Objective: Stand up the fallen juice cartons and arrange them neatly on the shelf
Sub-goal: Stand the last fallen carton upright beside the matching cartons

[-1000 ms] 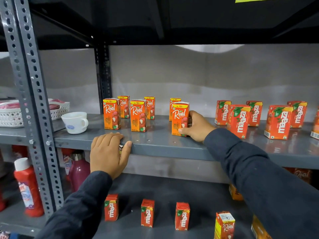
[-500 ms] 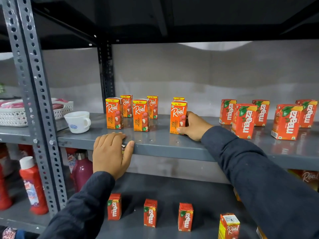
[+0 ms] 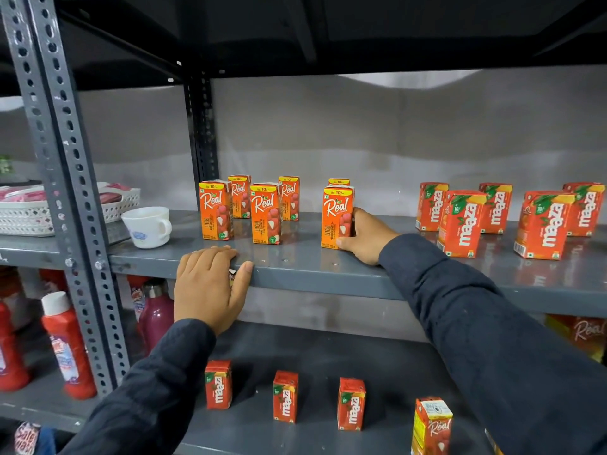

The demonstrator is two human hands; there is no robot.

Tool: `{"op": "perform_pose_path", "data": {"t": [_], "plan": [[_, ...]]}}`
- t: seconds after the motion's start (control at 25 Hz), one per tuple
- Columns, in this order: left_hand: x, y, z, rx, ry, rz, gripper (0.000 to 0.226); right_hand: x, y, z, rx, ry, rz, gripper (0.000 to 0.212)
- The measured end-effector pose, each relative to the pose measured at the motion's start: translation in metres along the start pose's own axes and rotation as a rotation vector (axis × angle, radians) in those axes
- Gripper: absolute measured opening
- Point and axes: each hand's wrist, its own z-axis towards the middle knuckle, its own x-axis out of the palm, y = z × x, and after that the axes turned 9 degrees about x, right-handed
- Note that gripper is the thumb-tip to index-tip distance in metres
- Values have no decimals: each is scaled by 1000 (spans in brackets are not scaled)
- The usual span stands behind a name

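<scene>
My right hand (image 3: 366,236) grips an upright orange Real litchi carton (image 3: 336,216) from its right side on the grey middle shelf (image 3: 312,269). Another Real carton (image 3: 339,182) stands right behind it. Further left stand several upright Real cartons (image 3: 266,213) in two rows. Red Maaza cartons (image 3: 461,223) stand upright at the right of the same shelf. My left hand (image 3: 210,285) rests on the shelf's front edge, fingers curled over it, with a small scrap under the fingers that I cannot identify.
A white cup (image 3: 147,226) sits at the shelf's left end, beside a perforated steel upright (image 3: 62,178). A white basket (image 3: 29,211) lies beyond it. The lower shelf holds three Maaza cartons (image 3: 285,397), a Real carton (image 3: 432,425), red bottles (image 3: 67,346) and a maroon flask (image 3: 154,315).
My right hand has straightened the held Real carton and shifted it slightly back on the shelf. The left hand stays on the shelf edge. The camera has moved a little closer.
</scene>
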Motion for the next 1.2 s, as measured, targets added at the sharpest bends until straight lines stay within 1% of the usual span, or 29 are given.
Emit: {"op": "perform_pose_path", "data": {"t": [0.44,0.48,0.6,0.64,0.68,0.72,0.8,0.84,0.92,0.96,1.04,1.08,1.12,1.16,1.2], "plan": [[-4,-2,0,-40,71,-15,57,2,1,0,29,-10,-37,64],[-4,-2,1,-47,70,-21,57,1,1,-1,45,-11,-28,69],[-6,-3,1,-64,72,-19,59,-4,4,-14,101,14,23,92],[-6,-6,1,-75,73,-19,59,-7,3,-21,98,20,33,93],[-7,-9,3,-98,75,-18,60,-11,2,-28,82,20,38,89],[-8,-12,8,-134,83,-12,61,-14,1,-36,55,7,40,81],[-12,-24,21,-219,114,36,61,-21,-9,-53,-23,-43,85,63],[-13,-33,27,-239,129,84,61,-25,-19,-61,-53,-74,160,56],[-12,-52,31,-203,131,134,58,-35,-42,-77,-105,-189,347,48],[-8,-63,28,-164,117,122,56,-44,-55,-85,-131,-303,402,46],[4,-81,19,-137,90,104,53,-65,-83,-92,-156,-568,394,51],[7,-85,18,-150,80,108,52,-76,-94,-92,-141,-649,348,58],[9,-86,18,-160,75,113,52,-86,-102,-91,-102,-670,279,68],[10,-85,19,-158,73,119,51,-95,-109,-88,-52,-634,189,79],[10,-83,19,-153,73,127,52,-103,-113,-84,-5,-560,89,90]]}}
